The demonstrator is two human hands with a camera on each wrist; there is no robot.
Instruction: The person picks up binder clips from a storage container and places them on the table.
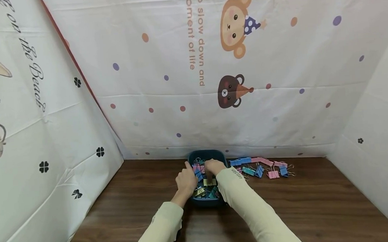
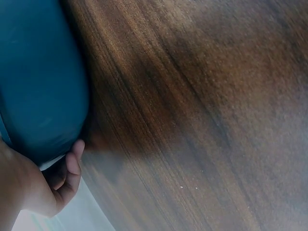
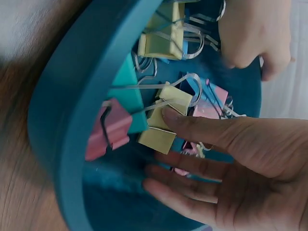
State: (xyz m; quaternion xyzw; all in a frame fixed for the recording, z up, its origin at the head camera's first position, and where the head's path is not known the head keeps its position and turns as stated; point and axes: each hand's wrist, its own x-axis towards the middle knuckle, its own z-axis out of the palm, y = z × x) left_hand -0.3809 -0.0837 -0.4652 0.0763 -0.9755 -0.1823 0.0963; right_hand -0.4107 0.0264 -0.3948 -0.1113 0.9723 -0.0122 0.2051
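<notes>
A dark teal plastic bin (image 1: 209, 202) holds many binder clips in yellow, pink, blue and teal. My left hand (image 1: 186, 180) grips the bin's left side; in the left wrist view its fingers (image 2: 73, 166) curl against the outer wall (image 2: 45, 77). Inside the bin, my right hand (image 3: 240, 159) pinches a yellow binder clip (image 3: 159, 139), its thumb on the clip and the forefinger partly hidden behind. Close by lie a pink clip (image 3: 109, 127), a teal clip (image 3: 129, 96) and another yellow clip (image 3: 163, 36).
Right of the bin, blue clips (image 1: 240, 161) and pink clips (image 1: 262, 161) form a line along the back of the brown wooden table (image 1: 136, 204). In front of them lie loose clips, among them a teal one (image 1: 248, 170) and a pink one (image 1: 273, 174). White printed cloth (image 1: 168, 126) hangs behind.
</notes>
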